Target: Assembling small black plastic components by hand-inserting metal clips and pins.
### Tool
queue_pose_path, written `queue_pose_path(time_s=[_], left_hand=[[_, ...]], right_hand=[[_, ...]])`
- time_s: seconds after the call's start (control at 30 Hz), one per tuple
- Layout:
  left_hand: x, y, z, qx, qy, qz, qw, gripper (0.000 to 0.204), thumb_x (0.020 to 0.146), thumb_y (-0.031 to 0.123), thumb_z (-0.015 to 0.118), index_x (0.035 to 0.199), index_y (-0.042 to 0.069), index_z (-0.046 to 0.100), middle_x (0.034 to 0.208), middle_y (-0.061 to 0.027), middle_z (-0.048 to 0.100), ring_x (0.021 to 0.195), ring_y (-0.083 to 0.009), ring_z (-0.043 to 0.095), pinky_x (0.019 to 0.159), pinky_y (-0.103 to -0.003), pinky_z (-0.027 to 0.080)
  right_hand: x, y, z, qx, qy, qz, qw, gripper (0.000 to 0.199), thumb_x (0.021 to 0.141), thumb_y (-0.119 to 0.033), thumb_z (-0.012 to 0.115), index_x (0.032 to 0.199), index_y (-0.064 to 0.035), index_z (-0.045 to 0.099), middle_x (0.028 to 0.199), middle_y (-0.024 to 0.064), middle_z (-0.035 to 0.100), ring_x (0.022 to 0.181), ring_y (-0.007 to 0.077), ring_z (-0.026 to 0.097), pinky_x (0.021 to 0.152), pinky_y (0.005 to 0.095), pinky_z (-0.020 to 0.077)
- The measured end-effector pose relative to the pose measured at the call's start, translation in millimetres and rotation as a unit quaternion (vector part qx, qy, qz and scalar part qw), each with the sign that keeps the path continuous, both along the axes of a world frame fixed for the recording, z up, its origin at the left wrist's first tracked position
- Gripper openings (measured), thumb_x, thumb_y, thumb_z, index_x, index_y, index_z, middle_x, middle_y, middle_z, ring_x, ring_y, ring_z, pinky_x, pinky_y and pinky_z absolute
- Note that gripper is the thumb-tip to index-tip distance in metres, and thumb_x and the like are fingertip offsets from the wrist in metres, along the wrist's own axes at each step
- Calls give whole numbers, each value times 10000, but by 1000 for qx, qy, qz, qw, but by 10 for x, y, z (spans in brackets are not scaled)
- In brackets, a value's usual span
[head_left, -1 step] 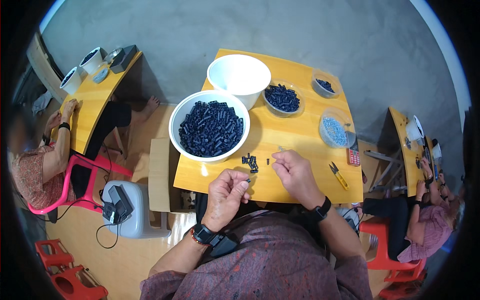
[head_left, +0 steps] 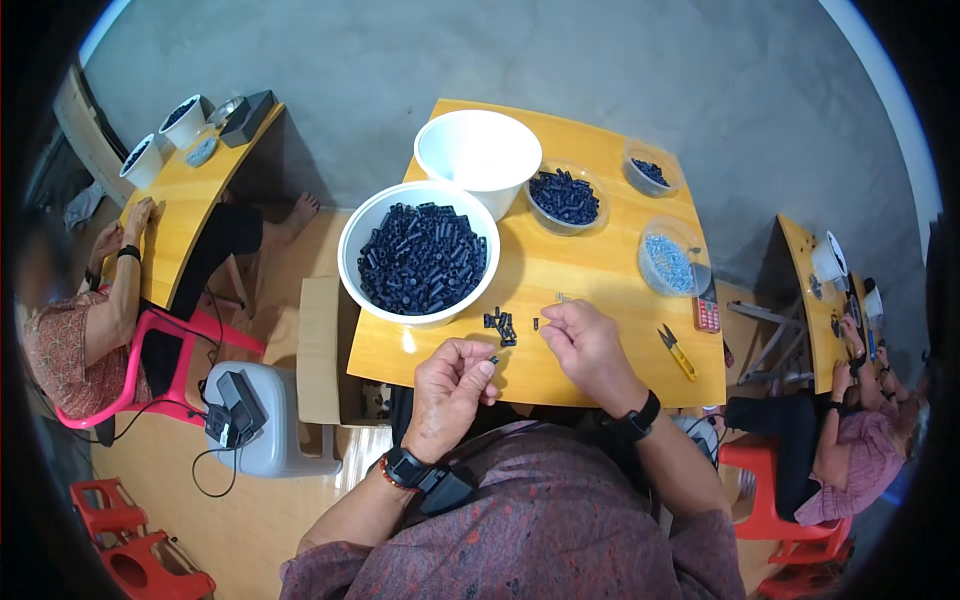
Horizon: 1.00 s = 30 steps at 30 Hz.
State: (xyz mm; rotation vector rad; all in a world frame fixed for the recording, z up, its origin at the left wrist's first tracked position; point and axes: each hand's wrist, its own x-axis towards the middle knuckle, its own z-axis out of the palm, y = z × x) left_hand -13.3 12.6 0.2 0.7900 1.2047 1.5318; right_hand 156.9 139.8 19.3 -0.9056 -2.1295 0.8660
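Note:
At the table's near edge my left hand (head_left: 452,388) is closed, with a small dark plastic part (head_left: 495,359) pinched between thumb and forefinger. My right hand (head_left: 590,348) hovers over the wood just to its right, thumb and fingertips pressed together; whatever they hold is hidden or too small to name. One loose dark part (head_left: 536,324) lies by the right fingertips, and a few tiny pale pieces (head_left: 561,297) lie beyond. Between the hands and the big bowl is a small pile of dark cylindrical parts (head_left: 506,330).
A white tub full of dark parts (head_left: 350,270) stands left, a second white tub (head_left: 478,150) behind it. Clear bowls hold dark parts (head_left: 565,197), (head_left: 648,172) and bluish pieces (head_left: 668,262). Yellow snips (head_left: 682,358) and a red calculator (head_left: 708,315) lie right. People sit at side tables.
Both hands have shifted very slightly to the left. The pinch of each stays the same, and the things on the table have not visibly moved.

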Motion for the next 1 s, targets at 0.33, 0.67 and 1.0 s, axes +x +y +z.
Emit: queue_pose_path(time_s=[0.33,0.67,1.0], left_hand=[[-29,3,-17,-7,-38,-20,999,87,984,62,620,1018,-13,593,855,-48,640,675,-107,619,629,-251,548],[-23,-5,-43,0,-125,-51,991,111,978,85,639,1030,-4,598,844,-43,634,681,-99,604,616,-236,513],[0,-8,-54,-15,-114,-52,992,111,977,83,637,1014,-15,599,826,-51,641,659,-98,595,601,-233,508]], right_hand=[[-86,89,-29,102,-127,31,986,91,860,-24,656,941,2,624,880,190,626,801,358,626,697,442,507],[-118,-314,151,-341,151,73,925,123,923,-10,673,1034,43,685,890,53,705,704,90,655,619,216,526],[-119,-341,123,-332,139,74,930,152,967,-57,647,1067,52,685,861,76,712,708,102,683,622,216,544]])
